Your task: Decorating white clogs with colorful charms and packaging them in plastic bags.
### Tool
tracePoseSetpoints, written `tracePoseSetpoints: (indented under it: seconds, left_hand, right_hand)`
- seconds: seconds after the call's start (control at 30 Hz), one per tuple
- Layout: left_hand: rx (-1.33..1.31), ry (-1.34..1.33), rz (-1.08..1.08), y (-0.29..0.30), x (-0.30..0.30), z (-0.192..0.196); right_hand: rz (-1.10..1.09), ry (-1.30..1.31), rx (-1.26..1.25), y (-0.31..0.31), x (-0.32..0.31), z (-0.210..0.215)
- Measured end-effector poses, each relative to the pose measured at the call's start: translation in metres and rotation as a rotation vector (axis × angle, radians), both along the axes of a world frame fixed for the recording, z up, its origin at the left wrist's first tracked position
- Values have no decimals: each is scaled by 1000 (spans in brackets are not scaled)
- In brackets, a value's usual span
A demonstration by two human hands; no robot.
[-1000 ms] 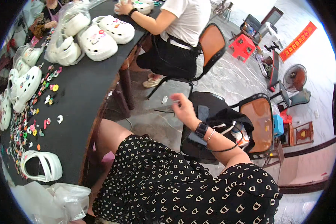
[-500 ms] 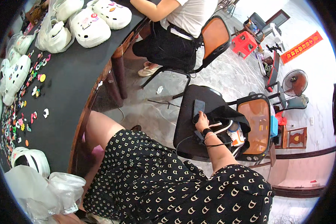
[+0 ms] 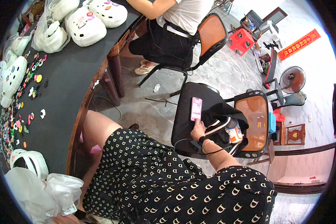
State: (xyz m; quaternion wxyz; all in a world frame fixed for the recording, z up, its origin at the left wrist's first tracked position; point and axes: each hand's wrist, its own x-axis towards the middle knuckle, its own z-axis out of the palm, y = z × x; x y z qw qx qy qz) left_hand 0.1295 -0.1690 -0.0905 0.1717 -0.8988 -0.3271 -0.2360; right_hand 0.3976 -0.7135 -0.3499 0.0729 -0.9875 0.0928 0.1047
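My right hand (image 3: 198, 130) reaches over a black chair seat (image 3: 186, 91). Its fingers are bent together at the lower end of a smartphone (image 3: 196, 108) with a lit pink screen. A dark band and a bracelet circle that wrist. Beside the hand lies a black garment with white stripes (image 3: 216, 112), a white and orange packet (image 3: 233, 133) on it. At the lower left, my left hand (image 3: 65, 219) is mostly hidden beneath clear plastic bags (image 3: 30, 190); its fingers do not show clearly. A white clog (image 3: 37, 162) rests just above the bags.
Several white clogs (image 3: 86, 30), some bagged, and scattered small colourful charms (image 3: 39, 78) cover parts of the dark table (image 3: 63, 89). Another person (image 3: 171, 41) sits at the table on an orange-backed chair (image 3: 212, 31). A red stool (image 3: 240, 41) and a fan (image 3: 293, 80) stand farther right.
The phone's dark screen has lit up pink. My right hand has shifted down from the phone's side to its lower end. The view has moved slightly.
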Motion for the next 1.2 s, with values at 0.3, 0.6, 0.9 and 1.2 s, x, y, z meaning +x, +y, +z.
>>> tracePoseSetpoints:
  seconds: [0.3, 0.6, 0.9, 1.2]
  left_hand:
    - [-130, 18, 17, -6, 8, -2]
    - [-254, 47, 54, -21, 19, 1]
    - [-370, 65, 100, -40, 28, 6]
    - [-450, 51, 182, -56, 39, 23]
  right_hand:
    - [2, 54, 16, -9, -2, -26]
    - [33, 88, -64, -5, 12, -26]
    - [37, -30, -27, 4, 7, -26]
    - [869, -213, 949, 210, 33, 120]
